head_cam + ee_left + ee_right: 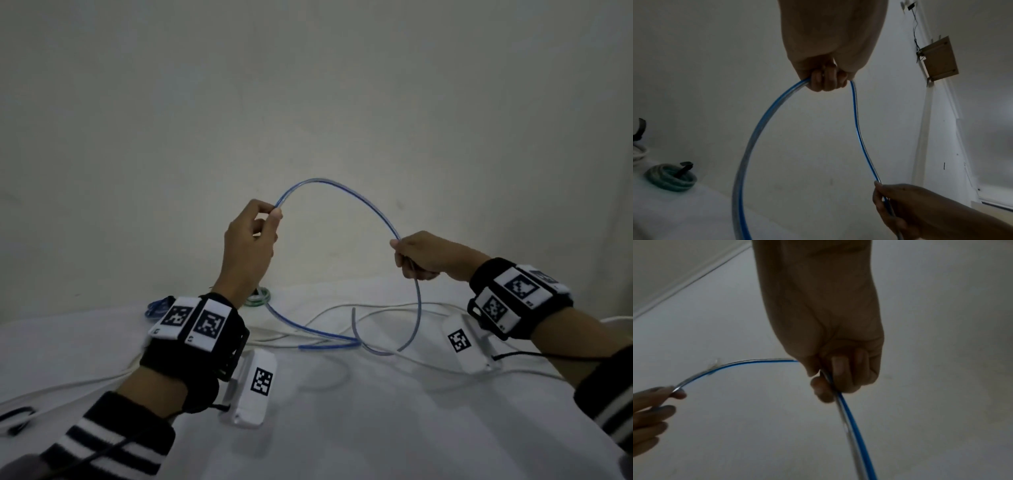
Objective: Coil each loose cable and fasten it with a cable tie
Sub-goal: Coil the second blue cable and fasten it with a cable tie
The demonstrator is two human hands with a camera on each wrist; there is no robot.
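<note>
A blue-and-clear cable (342,192) arcs in the air between both hands above the white table (376,428). My left hand (251,240) pinches it at the arc's left end, fingers curled round it (826,79). My right hand (423,255) grips it at the arc's right end (830,378). Below each hand the cable hangs down to the table, where its loose ends (329,344) cross. A coiled green cable (258,299) with a black tie (684,169) sits behind my left wrist. A coiled blue cable (157,306) lies to its left.
White cables (342,313) trail across the table under the arc. A white cable coil (638,154) lies at the far left. A plain wall (308,102) stands close behind the table. A wooden block (939,59) hangs on the wall to the right.
</note>
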